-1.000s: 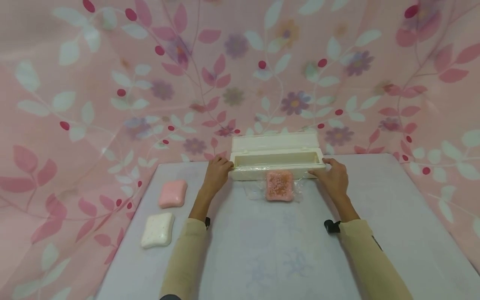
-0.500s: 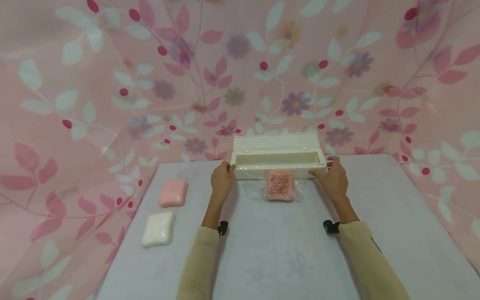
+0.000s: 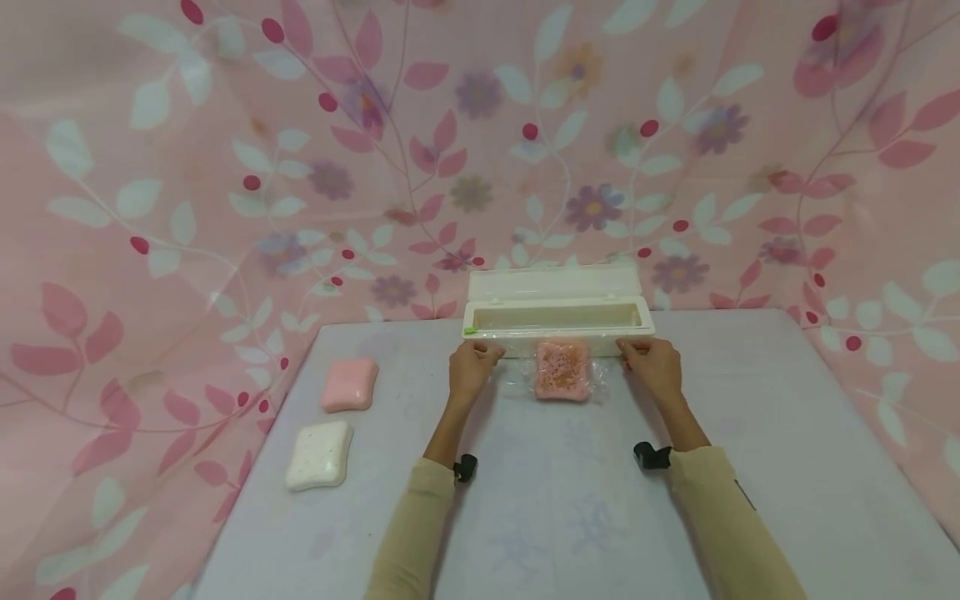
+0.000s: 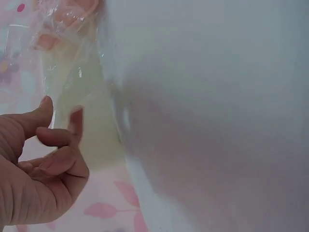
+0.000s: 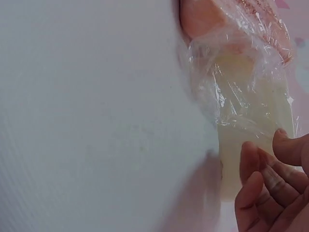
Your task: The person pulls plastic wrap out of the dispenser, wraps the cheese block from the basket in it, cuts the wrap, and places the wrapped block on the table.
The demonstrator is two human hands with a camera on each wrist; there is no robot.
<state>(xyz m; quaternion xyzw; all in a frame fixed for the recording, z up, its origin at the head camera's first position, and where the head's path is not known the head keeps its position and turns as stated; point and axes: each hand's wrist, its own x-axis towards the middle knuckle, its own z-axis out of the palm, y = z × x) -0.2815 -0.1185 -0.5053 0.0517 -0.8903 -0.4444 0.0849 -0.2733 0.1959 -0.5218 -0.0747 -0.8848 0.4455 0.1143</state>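
Note:
A long cream box (image 3: 558,343) with its lid (image 3: 553,283) raised lies at the table's far edge. Before it rests a pink, brown-speckled soap bar (image 3: 562,371) in clear plastic wrap (image 5: 236,92), which spreads to both sides across the box front. My left hand (image 3: 472,367) is at the box's front left; the left wrist view shows thumb and forefinger (image 4: 76,123) apart, fingers loosely bent. At the front right is my right hand (image 3: 656,367), its thumb (image 5: 285,145) near the wrap and apart from the bent fingers. Whether either hand touches the wrap is unclear.
On the left of the table lie a plain pink soap bar (image 3: 350,384) and a white soap bar (image 3: 320,455). A small green spot (image 3: 470,331) shows at the box's left front corner. Floral pink cloth (image 3: 300,167) hangs behind the table (image 3: 555,517).
Both hands have come off the box's ends and moved inward to its front, toward the wrapped soap bar. The box and soap bars look unmoved.

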